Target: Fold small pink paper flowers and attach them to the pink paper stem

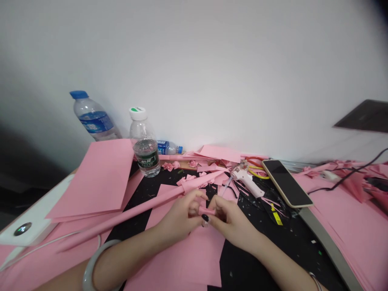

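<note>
A small rolled piece of pink paper is pinched between both hands at the centre. My left hand has its fingers curled round the left end. My right hand, with a dark thumbnail, grips the right end. Pink sheets lie on the black mat beneath the hands. A long pink paper tube slants across behind my left hand. Just beyond the hands, to the right, rests a white glue gun. Pink paper flowers are scattered near the wall.
Two water bottles stand at the back left, and another bottle lies behind them. A phone lies at the right beside stacked pink paper. A white device sits at the left edge. A black cable crosses the right side.
</note>
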### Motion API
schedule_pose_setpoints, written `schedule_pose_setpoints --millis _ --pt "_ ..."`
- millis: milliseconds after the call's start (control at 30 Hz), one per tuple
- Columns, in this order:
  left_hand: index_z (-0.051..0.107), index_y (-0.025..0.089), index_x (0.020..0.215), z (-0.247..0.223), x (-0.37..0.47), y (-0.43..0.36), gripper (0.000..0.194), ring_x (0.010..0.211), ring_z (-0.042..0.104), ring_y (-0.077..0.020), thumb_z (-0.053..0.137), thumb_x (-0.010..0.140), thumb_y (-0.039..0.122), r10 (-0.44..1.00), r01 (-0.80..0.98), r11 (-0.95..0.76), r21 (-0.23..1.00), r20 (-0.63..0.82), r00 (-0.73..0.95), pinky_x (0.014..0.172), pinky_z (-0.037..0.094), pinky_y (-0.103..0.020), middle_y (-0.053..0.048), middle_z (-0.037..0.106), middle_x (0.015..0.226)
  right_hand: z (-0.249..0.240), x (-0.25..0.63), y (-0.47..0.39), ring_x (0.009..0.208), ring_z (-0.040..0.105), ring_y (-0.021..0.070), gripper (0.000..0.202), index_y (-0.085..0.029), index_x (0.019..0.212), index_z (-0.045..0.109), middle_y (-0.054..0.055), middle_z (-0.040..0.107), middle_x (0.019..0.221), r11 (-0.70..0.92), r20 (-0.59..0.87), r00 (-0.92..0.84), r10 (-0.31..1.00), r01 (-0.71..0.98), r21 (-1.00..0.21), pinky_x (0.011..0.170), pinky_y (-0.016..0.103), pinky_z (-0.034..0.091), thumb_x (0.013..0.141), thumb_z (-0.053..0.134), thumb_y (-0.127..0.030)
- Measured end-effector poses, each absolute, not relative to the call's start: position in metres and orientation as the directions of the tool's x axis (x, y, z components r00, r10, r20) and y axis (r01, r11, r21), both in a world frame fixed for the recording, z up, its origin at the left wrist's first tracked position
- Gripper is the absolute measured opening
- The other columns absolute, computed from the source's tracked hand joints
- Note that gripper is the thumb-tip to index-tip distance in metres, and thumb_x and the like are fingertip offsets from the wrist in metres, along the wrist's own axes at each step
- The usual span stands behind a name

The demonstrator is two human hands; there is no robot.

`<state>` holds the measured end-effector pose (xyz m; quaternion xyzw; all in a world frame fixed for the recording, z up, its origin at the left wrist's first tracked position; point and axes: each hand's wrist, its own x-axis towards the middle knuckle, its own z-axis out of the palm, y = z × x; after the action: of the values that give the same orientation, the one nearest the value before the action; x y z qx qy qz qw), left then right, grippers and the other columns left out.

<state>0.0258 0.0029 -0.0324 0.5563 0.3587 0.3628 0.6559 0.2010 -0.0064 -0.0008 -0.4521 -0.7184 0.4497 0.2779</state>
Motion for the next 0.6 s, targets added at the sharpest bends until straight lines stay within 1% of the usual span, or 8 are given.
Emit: schedule_pose_setpoints --millis 133,233,333,433,500,600 --pt "0.049 0.021 0.101 -0.030 0.025 0.001 0.036 0.061 0.063 -0.0140 0.058 0.071 0.004 0.842 -0.059 0.094 0.994 -0.048 0.537 0.061 0.048 -0.027 0.004 0.062 0.068 0.001 0.201 -0.008 0.053 0.047 0.0104 0.020 -0.020 0.071 0.044 -0.003 0.056 0.062 0.302 0.058 -0.494 0.867 0.430 -0.851 0.051 0.022 0.031 0.090 0.051 -0.020" --pt "0.048 0.021 0.101 -0.025 0.026 0.001 0.037 0.059 0.063 -0.0141 0.063 0.071 0.007 0.847 -0.078 0.149 0.986 -0.086 0.525 0.060 0.049 -0.026 0.007 0.057 0.062 0.000 0.201 -0.008 0.052 0.046 0.0105 0.021 -0.020 0.071 0.044 -0.003 0.054 0.061 0.332 0.089 -0.485 0.870 0.442 -0.833 0.050 0.022 0.031 0.092 0.046 -0.020" --pt "0.048 0.021 0.104 -0.019 0.027 0.001 0.042 0.058 0.061 -0.0125 0.068 0.069 0.009 0.854 -0.059 0.170 0.984 -0.117 0.508 0.056 0.046 -0.022 0.010 0.053 0.058 -0.002 0.202 -0.009 0.049 0.041 0.0100 0.022 -0.020 0.071 0.044 -0.005 0.047 0.058 0.331 0.117 -0.440 0.891 0.449 -0.830 0.048 0.022 0.029 0.093 0.046 -0.024" --pt "0.049 0.021 0.105 -0.020 0.027 0.002 0.042 0.059 0.062 -0.0124 0.068 0.070 0.009 0.857 -0.044 0.178 0.983 -0.133 0.497 0.056 0.046 -0.022 0.008 0.057 0.061 -0.003 0.202 -0.009 0.050 0.039 0.0100 0.023 -0.020 0.071 0.044 -0.006 0.044 0.057 0.319 0.123 -0.419 0.900 0.438 -0.840 0.048 0.022 0.028 0.093 0.047 -0.026" --pt "0.049 0.021 0.106 -0.024 0.026 0.002 0.042 0.061 0.064 -0.0136 0.067 0.070 0.009 0.853 -0.046 0.175 0.984 -0.128 0.506 0.058 0.047 -0.024 0.007 0.059 0.064 -0.004 0.201 -0.009 0.050 0.038 0.0100 0.023 -0.020 0.070 0.043 -0.006 0.044 0.057 0.311 0.119 -0.420 0.900 0.427 -0.849 0.049 0.022 0.028 0.092 0.047 -0.025" --pt "0.050 0.021 0.107 -0.029 0.025 0.003 0.041 0.061 0.064 -0.0146 0.068 0.072 0.011 0.842 -0.035 0.156 0.987 -0.114 0.528 0.056 0.046 -0.024 0.004 0.060 0.066 -0.005 0.200 -0.008 0.050 0.038 0.0100 0.022 -0.020 0.070 0.043 -0.006 0.043 0.057 0.299 0.113 -0.418 0.901 0.411 -0.861 0.049 0.022 0.028 0.091 0.047 -0.024"
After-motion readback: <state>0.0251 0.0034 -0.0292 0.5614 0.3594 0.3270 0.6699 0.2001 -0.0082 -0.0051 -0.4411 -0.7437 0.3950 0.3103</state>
